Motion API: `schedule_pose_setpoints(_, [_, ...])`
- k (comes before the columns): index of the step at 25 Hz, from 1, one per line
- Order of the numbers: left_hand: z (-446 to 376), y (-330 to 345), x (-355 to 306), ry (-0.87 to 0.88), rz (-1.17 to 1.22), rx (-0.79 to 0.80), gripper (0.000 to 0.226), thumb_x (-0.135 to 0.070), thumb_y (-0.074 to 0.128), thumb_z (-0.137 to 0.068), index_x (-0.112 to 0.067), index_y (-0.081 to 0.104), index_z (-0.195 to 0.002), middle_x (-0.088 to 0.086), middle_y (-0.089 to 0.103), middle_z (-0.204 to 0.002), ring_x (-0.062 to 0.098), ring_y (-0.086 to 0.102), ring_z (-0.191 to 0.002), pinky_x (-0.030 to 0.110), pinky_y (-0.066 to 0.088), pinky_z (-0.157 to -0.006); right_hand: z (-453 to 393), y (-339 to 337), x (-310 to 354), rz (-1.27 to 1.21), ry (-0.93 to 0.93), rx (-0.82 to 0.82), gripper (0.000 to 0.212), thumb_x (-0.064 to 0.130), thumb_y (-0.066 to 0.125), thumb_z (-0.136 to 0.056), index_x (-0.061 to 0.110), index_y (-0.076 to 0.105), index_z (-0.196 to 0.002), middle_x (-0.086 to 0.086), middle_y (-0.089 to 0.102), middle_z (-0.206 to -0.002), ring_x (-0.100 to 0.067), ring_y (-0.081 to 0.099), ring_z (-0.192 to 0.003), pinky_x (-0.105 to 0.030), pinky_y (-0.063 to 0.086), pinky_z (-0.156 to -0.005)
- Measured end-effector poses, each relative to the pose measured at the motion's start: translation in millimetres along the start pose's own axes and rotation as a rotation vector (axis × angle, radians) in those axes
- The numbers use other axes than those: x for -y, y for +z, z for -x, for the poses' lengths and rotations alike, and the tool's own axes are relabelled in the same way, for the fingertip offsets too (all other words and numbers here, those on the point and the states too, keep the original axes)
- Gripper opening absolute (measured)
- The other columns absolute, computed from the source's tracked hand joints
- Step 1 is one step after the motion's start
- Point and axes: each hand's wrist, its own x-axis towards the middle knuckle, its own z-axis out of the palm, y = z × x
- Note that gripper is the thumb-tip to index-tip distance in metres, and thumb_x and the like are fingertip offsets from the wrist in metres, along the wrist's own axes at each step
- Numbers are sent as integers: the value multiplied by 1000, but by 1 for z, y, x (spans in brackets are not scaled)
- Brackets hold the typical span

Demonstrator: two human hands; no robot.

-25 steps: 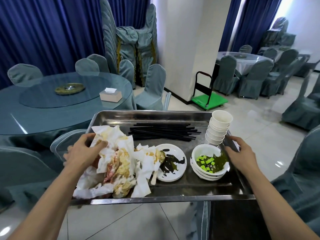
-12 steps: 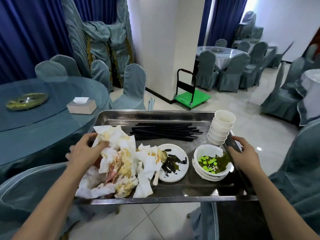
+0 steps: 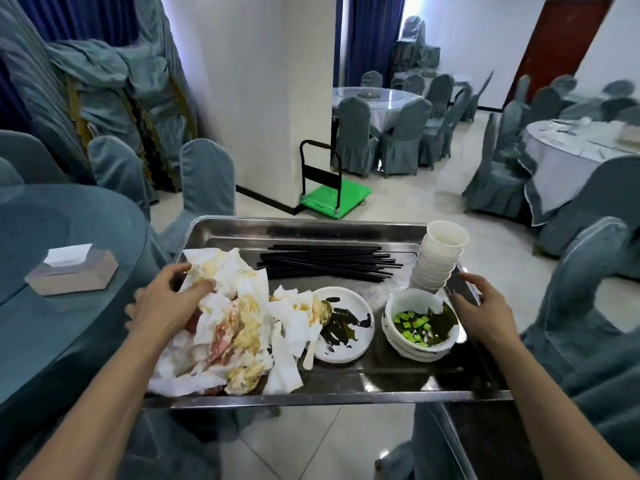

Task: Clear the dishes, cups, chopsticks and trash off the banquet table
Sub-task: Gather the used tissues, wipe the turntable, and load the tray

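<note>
The left hand (image 3: 166, 303) is clasped over the left rim of the steel tray (image 3: 311, 232), with the thumb laid on the soiled napkins (image 3: 235, 323); the fingers under the rim are hidden, so their grip is presumably closed but cannot be confirmed. The right hand (image 3: 481, 306) is wrapped around the tray's right rim. Inside the tray, the napkins are heaped on the left, touching a stained plate (image 3: 343, 323) across which a spoon (image 3: 317, 327) lies. Stacked bowls (image 3: 420, 325) holding green scraps sit to the right, just beside a leaning stack of paper cups (image 3: 438, 258). Black chopsticks (image 3: 329, 265) are laid along the far side. A tissue box (image 3: 71, 271) rests on the round table (image 3: 45, 341) at left. A covered chair (image 3: 588, 306) stands close on the right, and a green trolley (image 3: 334, 195) is parked beyond by the pillar (image 3: 263, 98).
</note>
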Motion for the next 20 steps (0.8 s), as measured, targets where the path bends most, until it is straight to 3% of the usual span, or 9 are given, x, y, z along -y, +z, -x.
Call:
schedule_pose_setpoints(4, [-58, 31, -28, 30, -17, 30, 71, -76, 66, -61, -51, 53, -127, 10, 52, -145, 42, 47, -130, 61, 32, -112, -40, 12, 7, 1, 46, -38, 44, 34, 68, -91, 43, 55, -132, -11, 67, -124, -19, 58, -84, -25, 42, -60])
schedule_pose_setpoints(7, [-95, 58, -53, 51, -49, 60, 67, -74, 65, -66, -51, 53, -127, 10, 52, -144, 43, 43, -132, 59, 29, -112, -74, 17, 5, -10, 75, -59, 44, 33, 68, -91, 44, 55, -132, -11, 66, -125, -23, 60, -92, -34, 48, -74])
schedule_pose_setpoints(11, [-148, 106, -91, 85, -12, 97, 72, -79, 62, -56, -53, 54, -123, 4, 58, -136, 38, 55, -119, 54, 41, -106, -134, 22, -2, -3, 95, -103, 47, 32, 69, -90, 43, 54, -134, -11, 67, -123, -22, 58, -91, -34, 45, -76])
schedule_pose_setpoints(15, [-201, 160, -133, 105, 70, 168, 69, -76, 68, -54, -55, 53, -118, 6, 60, -130, 41, 62, -111, 61, 49, -97, -201, 23, -9, -19, 107, -150, 47, 31, 70, -89, 40, 56, -133, -11, 67, -126, -22, 59, -94, -36, 48, -81])
schedule_pose_setpoints(20, [-250, 224, -183, 146, 69, 172, 67, -76, 66, -55, -54, 53, -117, 1, 62, -128, 37, 61, -112, 60, 50, -96, -281, 19, -14, -17, 133, -150, 48, 33, 70, -91, 43, 54, -134, -10, 67, -126, -6, 58, -76, -22, 42, -58])
